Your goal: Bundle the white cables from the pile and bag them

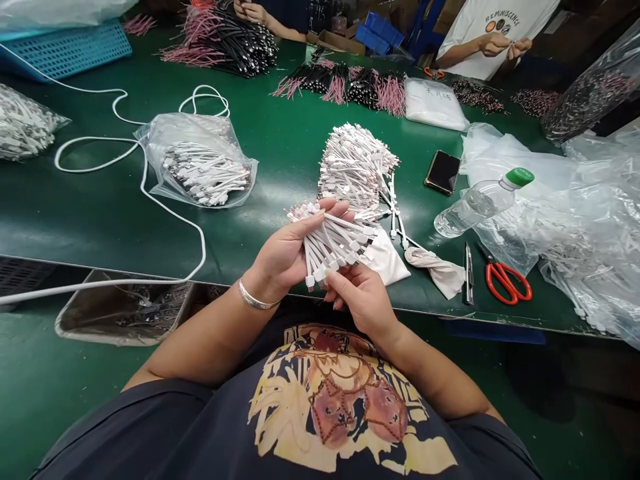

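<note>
A bundle of short white cables [333, 243] fans out in my left hand [290, 250], whose thumb lies across the top and whose fingers curl round behind. White plugs show at the near ends of the bundle. My right hand [363, 297] is closed at those near ends, thumb and fingers pinching at the plugs; whether it has one cable or several I cannot tell. Just beyond my hands a large heap of similar white cables [355, 163] lies on the green table [280, 133]. A white cloth or bag [387, 260] lies partly under the bundle.
Right of me lie a phone [443, 172], a tilted clear bottle [475, 207], a cutter knife [468, 273], red-handled scissors [505, 280] and plastic bags [575, 227]. A bag of cables [205, 163] and a long white cord [200, 233] are left. Two people work across the table.
</note>
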`<state>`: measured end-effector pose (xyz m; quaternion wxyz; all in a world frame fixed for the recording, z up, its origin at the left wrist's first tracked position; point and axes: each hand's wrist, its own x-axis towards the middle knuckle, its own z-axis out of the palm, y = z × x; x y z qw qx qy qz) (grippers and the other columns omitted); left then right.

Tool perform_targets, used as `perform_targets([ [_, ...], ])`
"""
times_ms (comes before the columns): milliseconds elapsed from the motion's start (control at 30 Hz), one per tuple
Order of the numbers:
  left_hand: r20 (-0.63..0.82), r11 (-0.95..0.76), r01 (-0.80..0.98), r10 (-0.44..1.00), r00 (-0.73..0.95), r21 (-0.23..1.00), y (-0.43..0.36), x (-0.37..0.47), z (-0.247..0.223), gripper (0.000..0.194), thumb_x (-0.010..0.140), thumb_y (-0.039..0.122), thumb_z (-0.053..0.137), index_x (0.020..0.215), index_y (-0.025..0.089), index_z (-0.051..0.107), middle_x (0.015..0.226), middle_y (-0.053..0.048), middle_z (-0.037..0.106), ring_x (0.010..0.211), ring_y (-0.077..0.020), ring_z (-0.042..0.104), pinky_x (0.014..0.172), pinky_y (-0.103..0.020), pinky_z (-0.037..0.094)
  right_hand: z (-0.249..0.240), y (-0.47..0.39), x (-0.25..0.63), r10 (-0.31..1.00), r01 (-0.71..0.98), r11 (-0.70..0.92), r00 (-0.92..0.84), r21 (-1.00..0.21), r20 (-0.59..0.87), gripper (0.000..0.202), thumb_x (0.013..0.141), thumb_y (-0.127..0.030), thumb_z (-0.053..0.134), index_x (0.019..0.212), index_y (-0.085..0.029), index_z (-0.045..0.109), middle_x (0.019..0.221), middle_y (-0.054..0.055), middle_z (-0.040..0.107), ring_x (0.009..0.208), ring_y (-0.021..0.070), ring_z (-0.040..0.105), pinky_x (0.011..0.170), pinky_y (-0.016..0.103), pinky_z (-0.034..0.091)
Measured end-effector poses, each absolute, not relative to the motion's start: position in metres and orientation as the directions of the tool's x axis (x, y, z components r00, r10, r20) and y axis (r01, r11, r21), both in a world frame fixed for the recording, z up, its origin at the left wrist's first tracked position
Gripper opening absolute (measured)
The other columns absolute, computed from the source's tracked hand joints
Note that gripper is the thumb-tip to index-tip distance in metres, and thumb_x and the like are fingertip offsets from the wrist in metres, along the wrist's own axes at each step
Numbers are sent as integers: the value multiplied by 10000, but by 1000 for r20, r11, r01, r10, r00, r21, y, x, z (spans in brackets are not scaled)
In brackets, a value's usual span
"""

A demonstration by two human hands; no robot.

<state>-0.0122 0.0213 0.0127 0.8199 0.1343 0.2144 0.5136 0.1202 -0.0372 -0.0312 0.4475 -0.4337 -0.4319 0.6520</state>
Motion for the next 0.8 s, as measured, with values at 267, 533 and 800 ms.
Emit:
perform_targets([
  [267,-247,462,-775,887,391,432,26,-10,13,212,875,97,473,968,149,656,996,-41,724,1018,-194,647,1034,-409,397,-31,-37,130,943,-205,-269,-257,-941,-214,308,829,-449,586,763,-154,643,698,27,680,533,88,613,432,160,449],
  [533,-265,475,-780,879,397,408,31,-8,10,237,876,96,460,997,146,658,998,-48,722,1050,-196,633,1052,-405,379,-25,-43,135,911,-170,-340,-302,-925,-280,241,800,-394,637,752,-158,649,697,22,690,528,76,597,454,163,446],
  [800,-316,496,-786,862,396,369,27,-11,14,203,866,103,487,962,152,659,958,-35,732,987,-177,658,1061,-408,367,-24,-39,130,844,-109,-408,-423,-907,-329,266,785,-412,646,778,-146,648,745,34,672,566,77,587,459,160,459],
])
